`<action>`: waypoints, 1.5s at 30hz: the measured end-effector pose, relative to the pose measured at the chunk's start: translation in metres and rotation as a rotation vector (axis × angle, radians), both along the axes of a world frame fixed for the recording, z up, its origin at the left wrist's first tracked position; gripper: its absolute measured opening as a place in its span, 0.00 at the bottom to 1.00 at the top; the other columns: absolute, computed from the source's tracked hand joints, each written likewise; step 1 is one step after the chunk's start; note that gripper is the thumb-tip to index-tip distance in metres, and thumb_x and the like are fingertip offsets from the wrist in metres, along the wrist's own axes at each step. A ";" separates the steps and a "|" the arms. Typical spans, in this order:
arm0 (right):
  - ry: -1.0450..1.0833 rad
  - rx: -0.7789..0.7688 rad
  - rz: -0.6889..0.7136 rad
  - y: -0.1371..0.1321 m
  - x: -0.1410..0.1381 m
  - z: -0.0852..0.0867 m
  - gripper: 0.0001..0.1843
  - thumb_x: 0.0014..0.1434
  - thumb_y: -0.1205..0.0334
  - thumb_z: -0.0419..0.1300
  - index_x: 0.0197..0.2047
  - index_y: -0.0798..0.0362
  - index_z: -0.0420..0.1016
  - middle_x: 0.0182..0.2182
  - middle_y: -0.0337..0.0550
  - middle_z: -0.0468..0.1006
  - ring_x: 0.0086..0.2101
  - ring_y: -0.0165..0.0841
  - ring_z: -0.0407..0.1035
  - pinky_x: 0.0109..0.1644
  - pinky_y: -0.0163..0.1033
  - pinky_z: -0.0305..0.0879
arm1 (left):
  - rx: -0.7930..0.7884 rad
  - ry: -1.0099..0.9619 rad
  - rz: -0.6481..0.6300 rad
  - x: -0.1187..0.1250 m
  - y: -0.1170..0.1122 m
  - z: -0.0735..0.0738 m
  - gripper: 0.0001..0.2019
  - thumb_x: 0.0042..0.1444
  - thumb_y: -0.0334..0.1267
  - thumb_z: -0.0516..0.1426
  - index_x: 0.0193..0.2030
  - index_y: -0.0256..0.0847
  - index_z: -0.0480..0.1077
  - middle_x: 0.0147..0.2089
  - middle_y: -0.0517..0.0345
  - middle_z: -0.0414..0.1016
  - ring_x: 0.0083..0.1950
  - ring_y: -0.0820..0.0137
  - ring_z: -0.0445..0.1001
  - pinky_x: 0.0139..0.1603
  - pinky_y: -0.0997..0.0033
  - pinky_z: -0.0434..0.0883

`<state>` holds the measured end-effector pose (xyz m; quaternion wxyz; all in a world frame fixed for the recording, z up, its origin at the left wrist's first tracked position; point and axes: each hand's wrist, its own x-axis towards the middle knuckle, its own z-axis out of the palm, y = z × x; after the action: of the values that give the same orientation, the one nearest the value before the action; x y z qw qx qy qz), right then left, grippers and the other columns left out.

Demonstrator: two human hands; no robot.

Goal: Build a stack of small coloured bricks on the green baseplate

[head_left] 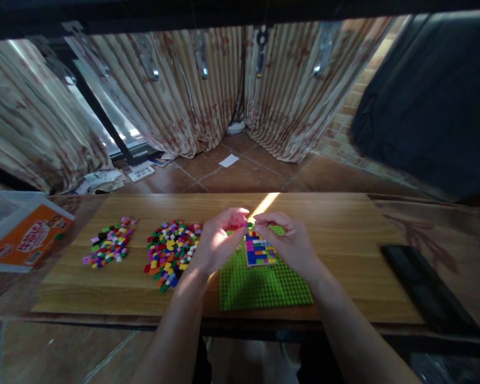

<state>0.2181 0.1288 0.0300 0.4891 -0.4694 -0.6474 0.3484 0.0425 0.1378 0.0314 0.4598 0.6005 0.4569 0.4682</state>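
Note:
My left hand (220,240) and my right hand (292,242) come together above the far part of a green studded baseplate (260,290). Between their pinched fingertips shows a small green brick (250,225); both hands seem to grip it, though the fingers partly cover it. Pinkish colour shows inside the left fingers, and I cannot tell whether it is a brick or light. Just below the fingertips, a block of blue, yellow, red, white and pink bricks (260,253) stands on the baseplate, its far edge partly hidden by the hands.
Left of the baseplate lies a large pile of mixed bricks (170,253), with a smaller pile (112,242) farther left. A clear box with an orange label (28,234) stands at the left end. A black flat case (428,288) lies on the right of the wooden table (348,229).

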 end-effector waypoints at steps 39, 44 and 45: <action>-0.364 0.005 0.044 0.007 0.022 -0.004 0.05 0.57 0.62 0.63 0.34 0.48 0.81 0.33 0.42 0.79 0.36 0.35 0.73 0.41 0.43 0.69 | 0.008 0.271 -0.017 -0.005 0.011 -0.027 0.08 0.54 0.35 0.58 0.39 0.43 0.78 0.42 0.55 0.80 0.42 0.67 0.78 0.40 0.70 0.74; -0.341 0.001 0.050 0.007 0.021 -0.006 0.04 0.57 0.62 0.64 0.34 0.49 0.81 0.33 0.42 0.79 0.35 0.34 0.73 0.40 0.42 0.69 | -0.010 0.362 -0.037 -0.003 0.009 -0.024 0.09 0.55 0.33 0.56 0.39 0.42 0.78 0.42 0.55 0.80 0.44 0.67 0.77 0.42 0.69 0.74; -0.336 0.001 0.056 0.007 0.021 -0.007 0.04 0.57 0.61 0.64 0.34 0.49 0.81 0.33 0.42 0.79 0.35 0.34 0.73 0.40 0.42 0.69 | -0.011 0.370 -0.035 -0.002 0.009 -0.023 0.09 0.55 0.32 0.56 0.39 0.42 0.78 0.42 0.55 0.80 0.44 0.67 0.77 0.42 0.69 0.73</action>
<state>0.2396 0.1357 0.0232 0.3643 -0.5028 -0.7329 0.2781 0.0402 0.1469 0.0081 0.3793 0.6816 0.5258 0.3392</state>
